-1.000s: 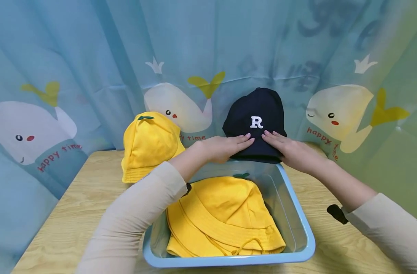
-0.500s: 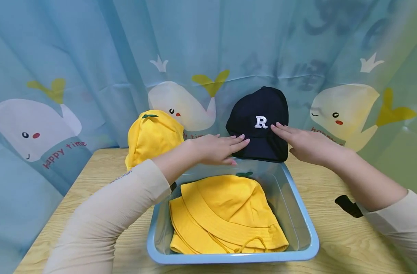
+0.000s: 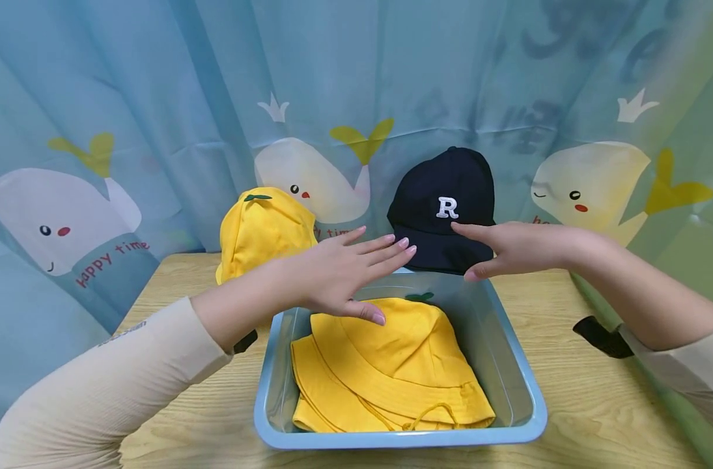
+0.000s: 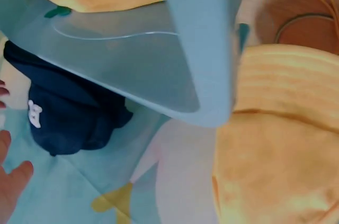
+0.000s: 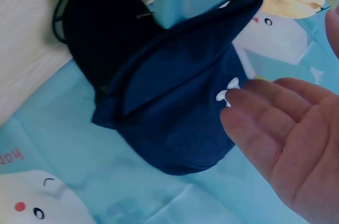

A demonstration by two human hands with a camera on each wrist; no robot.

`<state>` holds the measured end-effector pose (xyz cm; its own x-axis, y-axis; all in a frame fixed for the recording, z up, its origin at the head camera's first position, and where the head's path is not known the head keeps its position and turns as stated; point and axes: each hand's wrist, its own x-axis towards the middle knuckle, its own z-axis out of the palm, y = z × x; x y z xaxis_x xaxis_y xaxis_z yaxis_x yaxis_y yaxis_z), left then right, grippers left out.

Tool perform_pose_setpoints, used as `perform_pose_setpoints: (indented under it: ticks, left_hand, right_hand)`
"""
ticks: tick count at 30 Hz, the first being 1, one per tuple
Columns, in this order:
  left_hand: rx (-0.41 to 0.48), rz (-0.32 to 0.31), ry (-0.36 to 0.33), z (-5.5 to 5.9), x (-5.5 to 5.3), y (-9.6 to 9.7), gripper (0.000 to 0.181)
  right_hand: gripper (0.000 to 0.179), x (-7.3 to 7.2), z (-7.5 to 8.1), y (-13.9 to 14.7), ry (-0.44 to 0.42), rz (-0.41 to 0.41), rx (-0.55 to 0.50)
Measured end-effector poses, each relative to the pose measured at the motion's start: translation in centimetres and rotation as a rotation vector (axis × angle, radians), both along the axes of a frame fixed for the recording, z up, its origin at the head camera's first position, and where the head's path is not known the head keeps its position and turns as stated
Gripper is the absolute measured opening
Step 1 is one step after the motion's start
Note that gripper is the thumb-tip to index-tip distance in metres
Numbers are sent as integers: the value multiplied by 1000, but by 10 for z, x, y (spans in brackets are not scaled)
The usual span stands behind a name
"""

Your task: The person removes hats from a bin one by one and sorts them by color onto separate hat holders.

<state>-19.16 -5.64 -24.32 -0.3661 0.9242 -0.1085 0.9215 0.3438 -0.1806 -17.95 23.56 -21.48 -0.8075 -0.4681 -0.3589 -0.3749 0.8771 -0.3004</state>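
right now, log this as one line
left hand: holds nothing; right hand: holds nothing, near cap; cap: behind bin; flat hat(s): in bin; upright hat: left of bin

I wear beige sleeves (image 3: 122,374), finely wrinkled, with small dark lettering (image 3: 123,331) on the left one and a black piece (image 3: 602,337) beneath each cuff (image 3: 204,342).

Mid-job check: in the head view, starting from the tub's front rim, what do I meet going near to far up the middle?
Tub's front rim → yellow hat inside → black cap → curtain.
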Motion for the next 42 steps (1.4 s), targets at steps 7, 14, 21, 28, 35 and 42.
perform_pose_setpoints:
  ticks: [7,14,21,28,35,42]
  left_hand:
    - [127,-44,106,-4,22,-28,105]
    - [209,-80,140,-12,45,-55,103]
    - [269,-135,204,-25,69,-74,101]
    - [282,-194,215,-43,85,-91,99]
    - [330,-179,104,-74,92,-104,91]
    - [305,-155,90,-91,94,-107,89]
  right_hand:
    - [93,4,10,-20,-65,60,32]
    - [89,6,19,-56,-84,181,84]
    - [85,6,15,-93,-69,215,144]
    - [85,4,3,-120,-96,241,122]
    - [83,-3,-25,-139,-113,306,121]
    - [77,-10,-62,-154,-84,391,129]
